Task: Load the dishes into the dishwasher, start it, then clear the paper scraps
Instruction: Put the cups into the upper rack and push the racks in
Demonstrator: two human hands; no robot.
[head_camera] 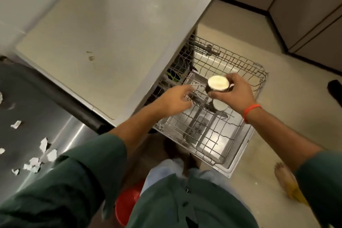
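I count two cups in the frame. One cup [218, 86] sits in my right hand [233, 91] at centre frame, fingers curled round its dark wall, its pale inside turned up toward the camera. The second cup [219, 105] lies just below it in the pulled-out rack [222, 135], tipped on its side among the wires. My left hand [175, 102] reaches in beside them, fingers loosely curled over the rack's left edge; I cannot tell whether it grips a wire or merely touches it.

There is one dishwasher [114, 46], its pale top filling the upper left, and its door [240, 157] lies flat open under the rack, toward the lower right. On the dark steel table [27, 98] at the left edge I count roughly eight paper scraps [44, 144], scattered in the lower left.

One orange band [249, 111] circles my right wrist. A red bucket [125, 205] stands on the floor at bottom centre, partly hidden by my green shirt. My bare foot [283, 176] shows at lower right, close to the door's corner.
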